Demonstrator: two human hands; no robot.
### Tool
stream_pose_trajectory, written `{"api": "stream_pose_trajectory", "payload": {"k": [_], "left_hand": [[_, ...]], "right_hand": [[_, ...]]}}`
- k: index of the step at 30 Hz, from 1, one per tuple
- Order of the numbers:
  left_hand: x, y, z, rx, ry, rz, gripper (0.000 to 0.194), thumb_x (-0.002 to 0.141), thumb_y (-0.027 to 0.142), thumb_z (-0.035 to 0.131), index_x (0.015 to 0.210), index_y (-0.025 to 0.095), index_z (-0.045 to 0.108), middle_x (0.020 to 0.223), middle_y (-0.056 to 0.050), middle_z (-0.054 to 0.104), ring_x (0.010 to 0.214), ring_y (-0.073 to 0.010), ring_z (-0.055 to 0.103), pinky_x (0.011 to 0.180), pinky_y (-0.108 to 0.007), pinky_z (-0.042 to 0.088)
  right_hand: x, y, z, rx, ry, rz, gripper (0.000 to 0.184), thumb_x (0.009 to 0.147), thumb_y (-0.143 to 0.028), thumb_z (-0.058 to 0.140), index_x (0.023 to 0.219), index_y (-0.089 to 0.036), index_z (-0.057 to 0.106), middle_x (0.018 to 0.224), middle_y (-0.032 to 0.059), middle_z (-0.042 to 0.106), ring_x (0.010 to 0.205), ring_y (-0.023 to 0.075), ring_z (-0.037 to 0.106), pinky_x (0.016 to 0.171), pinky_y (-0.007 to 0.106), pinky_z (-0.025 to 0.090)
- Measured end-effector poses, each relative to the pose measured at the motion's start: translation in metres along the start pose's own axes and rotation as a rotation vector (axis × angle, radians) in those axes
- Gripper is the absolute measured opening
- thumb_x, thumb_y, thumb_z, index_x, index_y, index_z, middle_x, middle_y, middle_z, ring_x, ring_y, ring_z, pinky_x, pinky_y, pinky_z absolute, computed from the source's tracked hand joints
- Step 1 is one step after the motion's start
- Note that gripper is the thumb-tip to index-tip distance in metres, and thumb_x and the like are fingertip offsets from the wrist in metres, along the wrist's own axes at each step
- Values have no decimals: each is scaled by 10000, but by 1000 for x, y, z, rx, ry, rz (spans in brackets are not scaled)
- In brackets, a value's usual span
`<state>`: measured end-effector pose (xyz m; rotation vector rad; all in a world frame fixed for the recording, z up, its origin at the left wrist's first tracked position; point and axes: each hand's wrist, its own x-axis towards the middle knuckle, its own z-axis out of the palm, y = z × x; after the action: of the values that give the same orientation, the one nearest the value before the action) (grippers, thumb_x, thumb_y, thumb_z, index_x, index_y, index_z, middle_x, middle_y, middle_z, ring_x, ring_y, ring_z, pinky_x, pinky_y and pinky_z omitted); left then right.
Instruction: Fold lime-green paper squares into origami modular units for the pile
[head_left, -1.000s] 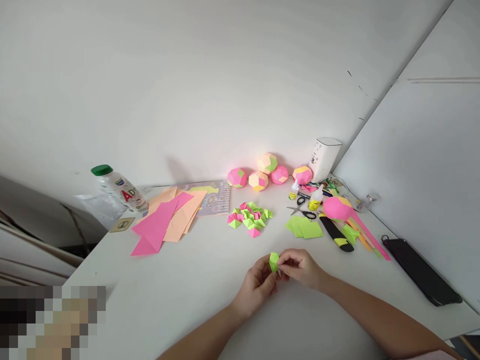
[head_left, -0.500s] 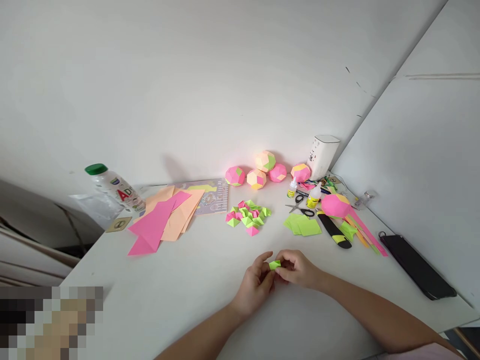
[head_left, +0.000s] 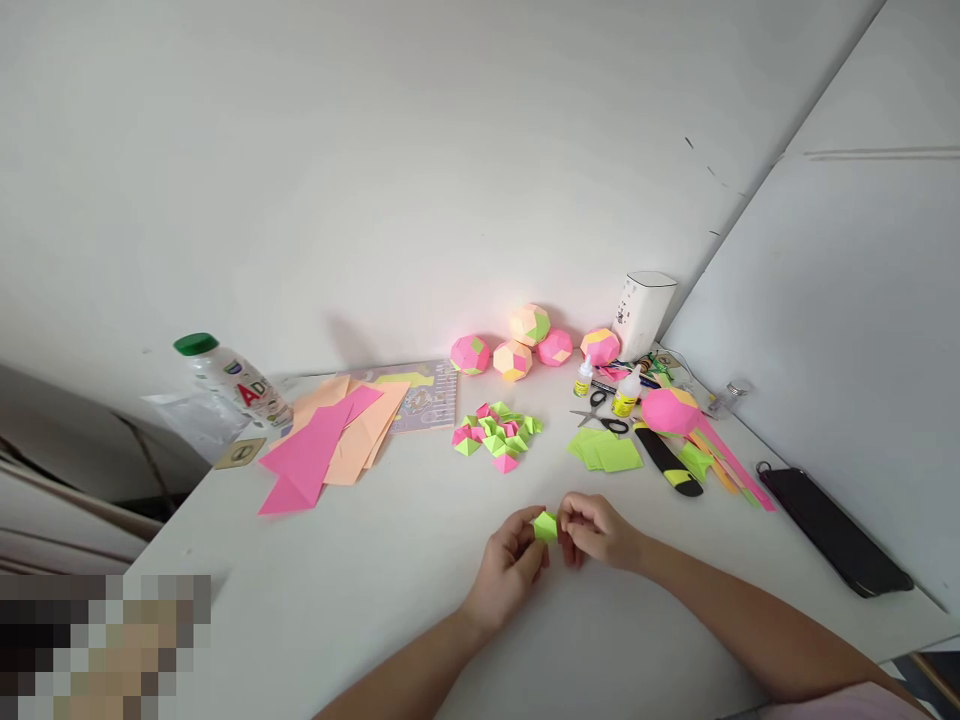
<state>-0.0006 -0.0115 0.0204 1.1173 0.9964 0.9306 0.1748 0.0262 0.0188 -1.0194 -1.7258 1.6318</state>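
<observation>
A small green folded paper piece (head_left: 545, 527), five-sided from this angle, is pinched between the thumb and fingers of my left hand (head_left: 506, 567). Close by its right edge is my right hand (head_left: 600, 532), fingers curled in and closed; whether they touch the paper I cannot tell. Beyond my hands lies a pile of green and pink folded paper pieces (head_left: 495, 435). Flat green paper squares (head_left: 611, 453) are spread to the right of that pile, just in front of the scissors (head_left: 598, 413).
Several faceted paper balls (head_left: 513, 359) stand by the wall. Glue bottles (head_left: 625, 395), a black-and-yellow cutter (head_left: 669, 462) and a black case (head_left: 832, 530) are at right. Pink and orange paper sheets (head_left: 315, 445), a notebook (head_left: 431, 400) and a green-capped bottle (head_left: 236, 380) are at left.
The green folded paper has turned in my left hand and shows a broader face. My right hand has shifted slightly away to the right, its fingers now beside the paper's edge.
</observation>
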Motion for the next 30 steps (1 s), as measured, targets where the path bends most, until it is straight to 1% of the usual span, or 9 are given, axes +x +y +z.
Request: {"api": "stream_pose_trajectory", "payload": {"k": [2,6,8,11,14,18,22,25,30], "left_hand": [[0,2,0,-11,-22,25,281,781,304,527,1024,162,529,646,12,551,537,-99,468,516,-219,362],[-1,3,1,-8,-78,107,216,802,271,503,985,160,537,765,-32,609,707,-141,544,656,-253,412],[0,1,2,18,-66,103,186,799,255,510,954,157,545,747,-24,600,674,-129,524,639,-245,405],[1,-3,1,79,-8,78,150,790,263,531,886,151,558,665,11,545,567,-92,443,542,-211,355],[2,-3,0,81,24,67,168,798,317,533,852,159,545,622,34,499,507,-75,397,491,-199,334],[4,-2,0,58,61,90,235,785,388,550,714,167,514,718,7,535,536,-82,465,511,-212,396],[6,-3,1,5,51,15,274,780,430,548,765,157,536,650,-3,573,566,-115,517,540,-239,435],[6,-3,0,-31,62,-4,299,767,448,561,802,151,544,588,18,548,529,-110,500,517,-236,427],[5,0,-2,-19,43,5,321,779,453,547,856,143,576,558,44,475,489,-84,425,467,-209,395]], "right_hand": [[-1,-3,-1,55,-21,-30,89,781,-212,482,840,-177,425,652,-13,566,533,119,580,455,210,458],[-2,-6,1,57,-58,-68,234,795,-298,547,963,-172,445,753,6,556,603,117,574,481,205,448],[-1,-4,2,10,-11,-57,215,792,-310,569,926,-170,476,705,-13,542,561,100,553,475,195,426],[1,0,4,-34,67,-44,171,786,-310,578,832,-166,497,626,-30,544,517,94,545,478,199,414],[2,2,3,6,50,-1,171,788,-312,573,795,-165,486,634,-12,591,544,111,573,511,220,440],[2,2,2,23,5,31,162,800,-303,563,790,-160,488,667,6,617,583,122,588,531,228,447],[1,2,2,-25,-28,32,141,778,-255,583,749,-161,482,689,0,610,581,111,566,517,213,423],[1,4,3,-59,-63,-6,128,749,-189,598,774,-169,475,680,-13,596,574,102,546,505,199,402],[3,11,4,-38,35,-130,230,739,-135,575,909,-202,436,720,-27,580,571,99,562,517,207,442]]}}
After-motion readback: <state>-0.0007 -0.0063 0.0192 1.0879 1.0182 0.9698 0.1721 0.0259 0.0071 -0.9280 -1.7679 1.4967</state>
